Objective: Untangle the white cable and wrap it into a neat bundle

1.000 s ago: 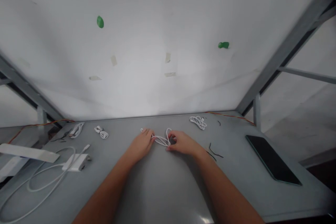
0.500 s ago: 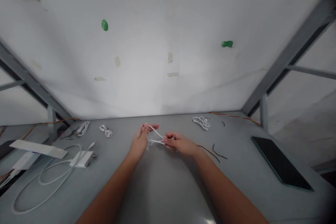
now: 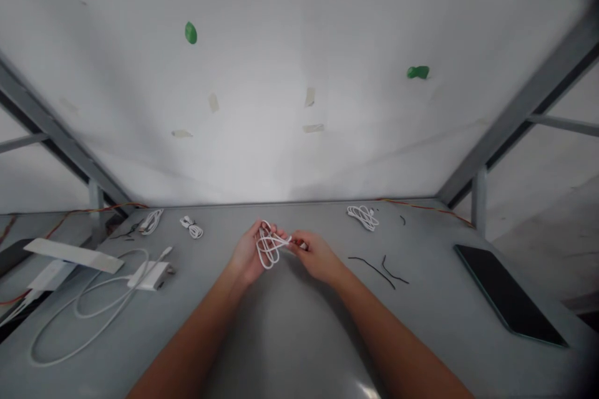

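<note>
A white cable point(image 3: 269, 254), gathered in loose loops, hangs between my two hands above the grey table point(image 3: 299, 324). My left hand point(image 3: 248, 250) is turned partly palm up, its fingers curled around the loops. With thumb and fingers pinched, my right hand point(image 3: 312, 254) grips the cable's right end, where the strands come together. The fingertips hide the very end of it. Right of my right hand lie two thin black ties point(image 3: 374, 269). A coiled white cable point(image 3: 363, 217) rests farther back on that side.
At the left are a white charger point(image 3: 148, 275) with a long looped cable, a white strip point(image 3: 75, 255), and two small cable bundles point(image 3: 152, 222) point(image 3: 191, 227). A black tablet point(image 3: 510, 293) lies at the right. A white wall point(image 3: 299, 162) rises behind the table.
The loops have dropped open across my left palm, which has turned upward. My right hand stays pinched on the cable's end. The whole view has shifted slightly.
</note>
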A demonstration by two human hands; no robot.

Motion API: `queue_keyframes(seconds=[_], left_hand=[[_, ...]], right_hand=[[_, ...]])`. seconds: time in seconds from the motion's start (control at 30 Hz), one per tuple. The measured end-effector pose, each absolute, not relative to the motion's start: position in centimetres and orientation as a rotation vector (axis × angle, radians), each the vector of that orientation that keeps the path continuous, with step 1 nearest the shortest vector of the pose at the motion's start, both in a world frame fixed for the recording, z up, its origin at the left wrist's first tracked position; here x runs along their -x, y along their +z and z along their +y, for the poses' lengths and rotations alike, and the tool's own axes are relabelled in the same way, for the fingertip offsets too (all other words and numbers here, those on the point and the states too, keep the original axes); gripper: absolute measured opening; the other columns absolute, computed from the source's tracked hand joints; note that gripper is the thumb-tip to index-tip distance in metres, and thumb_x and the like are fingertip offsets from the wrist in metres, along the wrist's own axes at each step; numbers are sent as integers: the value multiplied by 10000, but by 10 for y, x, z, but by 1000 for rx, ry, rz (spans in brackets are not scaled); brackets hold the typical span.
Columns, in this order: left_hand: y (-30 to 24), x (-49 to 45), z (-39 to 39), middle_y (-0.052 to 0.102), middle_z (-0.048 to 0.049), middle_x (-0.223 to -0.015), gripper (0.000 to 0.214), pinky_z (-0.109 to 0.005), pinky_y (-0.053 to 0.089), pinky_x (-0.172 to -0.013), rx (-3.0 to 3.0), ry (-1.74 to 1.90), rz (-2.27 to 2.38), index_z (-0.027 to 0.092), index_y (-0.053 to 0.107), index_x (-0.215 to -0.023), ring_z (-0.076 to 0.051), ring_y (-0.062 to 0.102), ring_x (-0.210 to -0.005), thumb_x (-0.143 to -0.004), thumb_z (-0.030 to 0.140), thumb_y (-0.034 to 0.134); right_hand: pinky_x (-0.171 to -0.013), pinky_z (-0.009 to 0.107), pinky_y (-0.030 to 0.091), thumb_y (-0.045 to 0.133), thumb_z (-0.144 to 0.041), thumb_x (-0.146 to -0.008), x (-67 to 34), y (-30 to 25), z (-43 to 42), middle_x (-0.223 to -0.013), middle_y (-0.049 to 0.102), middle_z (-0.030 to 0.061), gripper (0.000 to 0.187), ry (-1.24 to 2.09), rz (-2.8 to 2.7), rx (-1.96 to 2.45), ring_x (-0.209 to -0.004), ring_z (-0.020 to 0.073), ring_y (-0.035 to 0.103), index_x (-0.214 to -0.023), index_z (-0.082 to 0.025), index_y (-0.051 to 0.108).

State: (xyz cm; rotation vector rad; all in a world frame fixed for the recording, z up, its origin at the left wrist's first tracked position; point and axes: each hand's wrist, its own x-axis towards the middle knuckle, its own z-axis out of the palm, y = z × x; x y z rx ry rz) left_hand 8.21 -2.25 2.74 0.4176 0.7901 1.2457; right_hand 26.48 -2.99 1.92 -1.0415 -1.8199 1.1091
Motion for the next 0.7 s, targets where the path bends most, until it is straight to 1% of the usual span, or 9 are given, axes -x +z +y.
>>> queue_keyframes(seconds=[0.07, 0.1, 0.2, 0.27, 0.33, 0.4, 0.47, 0.6, 0.7], left_hand=[[25, -78, -19, 624, -11, -725, 285, -394, 635, -879, -463, 1314, 800, 229, 555, -711, -179, 690, -740, -937, 362, 668], [25, -76, -18, 622, -14, -725, 293, -407, 633, -890, -489, 1341, 813, 233, 549, -706, -185, 693, -756, -939, 371, 658], [26, -73, -17, 617, -17, -730, 299, -428, 623, -907, -500, 1368, 835, 233, 546, -703, -193, 690, -776, -942, 380, 648], [28, -76, -19, 620, -16, -742, 279, -424, 620, -912, -433, 1331, 812, 226, 563, -717, -188, 684, -767, -938, 364, 664], [29, -81, -23, 624, -18, -756, 267, -417, 621, -905, -369, 1274, 773, 215, 581, -733, -182, 678, -749, -948, 352, 660], [31, -85, -26, 626, -21, -765, 269, -423, 627, -886, -360, 1227, 730, 206, 593, -746, -183, 678, -738, -965, 355, 641], [32, -86, -28, 629, -22, -770, 275, -437, 632, -865, -396, 1204, 695, 204, 595, -757, -190, 687, -740, -975, 368, 628], [34, -80, -26, 649, -23, -779, 272, -432, 632, -835, -402, 1228, 707, 210, 594, -776, -212, 724, -786, -993, 374, 588], [32, -75, -22, 666, -26, -772, 260, -409, 627, -804, -381, 1240, 798, 215, 585, -778, -226, 740, -796, -984, 374, 596]], right_hand=[[-679, 284, 403, 608, -465, -930, -268, 21, -29, -796, 592, 6, 309, 1026, -1821, 1052, -702, 155, 512, -821, -213, 749], [-681, 282, 413, 617, -454, -926, -269, 21, -29, -818, 596, 10, 298, 1003, -1817, 1060, -698, 151, 513, -805, -211, 740], [-642, 273, 424, 666, -433, -893, -271, 20, -29, -843, 624, 2, 231, 1022, -1751, 1115, -640, 135, 487, -917, -210, 720], [-645, 276, 440, 692, -432, -872, -268, 20, -30, -875, 672, 2, 295, 1093, -1710, 1110, -636, 139, 504, -1069, -213, 703], [-729, 301, 482, 683, -430, -874, -264, 21, -31, -962, 725, 26, 341, 1186, -1716, 1022, -735, 170, 588, -1139, -215, 695], [-853, 334, 496, 646, -427, -895, -262, 24, -32, -1033, 752, 41, 288, 1254, -1736, 920, -903, 213, 651, -1085, -221, 716], [-892, 333, 487, 619, -426, -907, -264, 27, -32, -1012, 760, 33, 242, 1274, -1751, 889, -964, 226, 665, -983, -229, 737], [-697, 280, 445, 650, -444, -876, -274, 32, -30, -783, 705, 4, 251, 1187, -1778, 1018, -738, 185, 609, -839, -216, 748], [-651, 271, 410, 656, -449, -874, -279, 33, -29, -770, 698, 3, 258, 1140, -1760, 1028, -692, 170, 574, -849, -215, 762]])
